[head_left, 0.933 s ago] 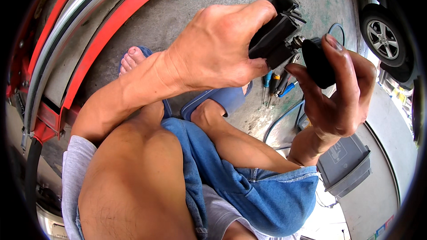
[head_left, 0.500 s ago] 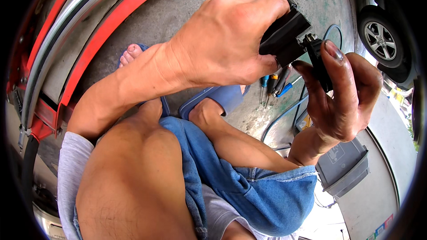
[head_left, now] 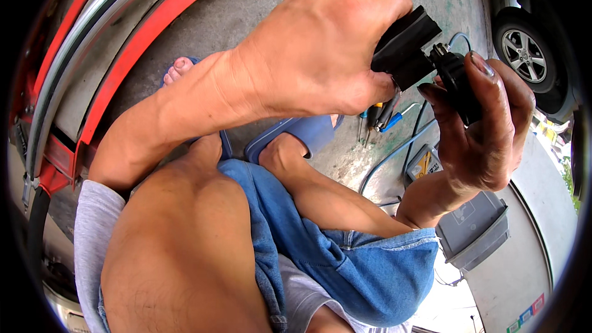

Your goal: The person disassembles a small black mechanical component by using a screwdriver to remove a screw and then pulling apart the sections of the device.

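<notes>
My left hand (head_left: 327, 49) is closed around a black box-shaped plastic piece (head_left: 408, 49), gripping it between thumb and fingers. A smaller black plastic part (head_left: 461, 83) with metal pieces at its upper end is pinched in my right hand (head_left: 493, 120), whose fingertips are smudged dark. The metal end sits close beside the open-looking side of the box-shaped piece; whether they touch I cannot tell. Both are held up above the floor. The palm side of my left hand is hidden.
Several screwdrivers (head_left: 385, 117) and a blue hose (head_left: 394, 151) lie on the concrete floor (head_left: 370, 0) beyond my hands. A grey plastic case (head_left: 472, 228) is at the right. Red-edged vehicle bodywork (head_left: 157, 31) curves along the left, and a car wheel (head_left: 524, 55) stands far right.
Both hands have moved slightly to the right with their pieces. The small part has tilted a little, and its metal end remains close to the box-shaped piece.
</notes>
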The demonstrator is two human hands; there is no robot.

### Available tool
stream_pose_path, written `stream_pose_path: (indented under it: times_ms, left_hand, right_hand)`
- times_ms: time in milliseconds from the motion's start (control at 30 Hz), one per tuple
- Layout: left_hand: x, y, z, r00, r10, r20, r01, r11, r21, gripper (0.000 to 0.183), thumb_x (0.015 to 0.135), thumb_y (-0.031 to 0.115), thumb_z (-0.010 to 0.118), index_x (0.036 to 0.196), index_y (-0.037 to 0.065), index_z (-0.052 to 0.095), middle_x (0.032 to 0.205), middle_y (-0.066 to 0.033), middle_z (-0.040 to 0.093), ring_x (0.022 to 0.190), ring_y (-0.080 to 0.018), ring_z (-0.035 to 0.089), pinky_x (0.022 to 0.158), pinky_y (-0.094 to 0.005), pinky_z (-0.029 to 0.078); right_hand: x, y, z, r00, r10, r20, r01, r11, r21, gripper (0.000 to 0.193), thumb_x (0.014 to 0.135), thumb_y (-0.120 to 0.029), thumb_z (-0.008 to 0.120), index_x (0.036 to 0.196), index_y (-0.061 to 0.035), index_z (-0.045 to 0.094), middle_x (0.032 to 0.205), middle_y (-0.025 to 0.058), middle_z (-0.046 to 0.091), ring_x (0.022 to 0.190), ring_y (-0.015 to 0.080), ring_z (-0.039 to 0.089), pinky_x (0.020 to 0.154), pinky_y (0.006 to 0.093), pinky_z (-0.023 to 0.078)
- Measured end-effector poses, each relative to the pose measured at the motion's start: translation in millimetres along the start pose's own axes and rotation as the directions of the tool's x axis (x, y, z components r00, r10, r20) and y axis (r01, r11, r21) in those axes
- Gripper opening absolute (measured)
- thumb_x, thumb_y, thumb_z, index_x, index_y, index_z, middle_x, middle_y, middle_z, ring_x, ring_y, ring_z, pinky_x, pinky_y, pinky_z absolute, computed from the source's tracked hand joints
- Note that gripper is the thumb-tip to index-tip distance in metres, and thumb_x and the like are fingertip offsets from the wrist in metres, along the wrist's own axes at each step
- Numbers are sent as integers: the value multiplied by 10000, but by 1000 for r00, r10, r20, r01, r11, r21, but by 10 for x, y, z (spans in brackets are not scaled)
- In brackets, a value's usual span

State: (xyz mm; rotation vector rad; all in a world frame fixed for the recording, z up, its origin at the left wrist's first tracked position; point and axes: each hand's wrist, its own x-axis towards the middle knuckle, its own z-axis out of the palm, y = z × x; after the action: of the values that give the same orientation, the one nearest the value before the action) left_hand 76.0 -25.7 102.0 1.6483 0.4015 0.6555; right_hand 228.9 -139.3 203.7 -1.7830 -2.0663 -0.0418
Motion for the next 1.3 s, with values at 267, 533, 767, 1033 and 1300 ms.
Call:
stream_pose_path:
  times_ms: [267, 533, 767, 1033, 1300]
  left_hand:
    - [43, -12, -16, 999, 13, 41, -13, 1000, -12, 335, 657, 165, 749, 922, -2, 630, 765, -236, 667, 786, -438, 679, 704, -481, 549]
    - [62, 11, -19, 999, 5, 41, -7, 1000, 26, 334, 667, 164, 741, 935, -4, 634, 770, -234, 676, 788, -431, 686, 714, -476, 556]
    - [96, 121, -65, 997, -7, 77, 12, 998, -58, 343, 761, 128, 739, 990, 11, 510, 789, -237, 646, 792, -452, 672, 654, -477, 539]
    - [82, 89, -64, 996, 53, 73, -49, 998, -47, 324, 754, 118, 728, 971, 10, 513, 778, -229, 635, 779, -445, 668, 655, -470, 537]
    - [93, 202, -128, 997, 63, 32, -60, 994, -94, 318, 754, 112, 725, 974, 10, 519, 781, -221, 631, 782, -431, 668, 659, -459, 538]
  right_hand:
    - [26, 59, -44, 994, -101, 41, 105, 989, -105, 591, 617, -8, 907, 1158, 55, 678, 1086, 217, 708, 983, 297, 703, 776, 349, 603]
    - [29, 44, -191, 987, -123, 106, 134, 986, -100, 537, 620, -4, 923, 1105, 38, 699, 999, 184, 712, 893, 270, 714, 724, 310, 603]
    - [17, 65, -205, 985, -162, 55, 164, 985, -44, 534, 604, 26, 923, 1088, 44, 699, 989, 184, 703, 871, 269, 706, 712, 314, 594]
    - [14, 45, -135, 991, -124, 45, 128, 988, -90, 478, 606, 45, 908, 1041, 46, 709, 987, 205, 707, 871, 289, 711, 721, 332, 594]
    - [6, 62, -183, 985, -139, 104, 149, 984, -99, 515, 609, 54, 912, 1076, 45, 696, 992, 199, 709, 872, 290, 712, 725, 336, 602]
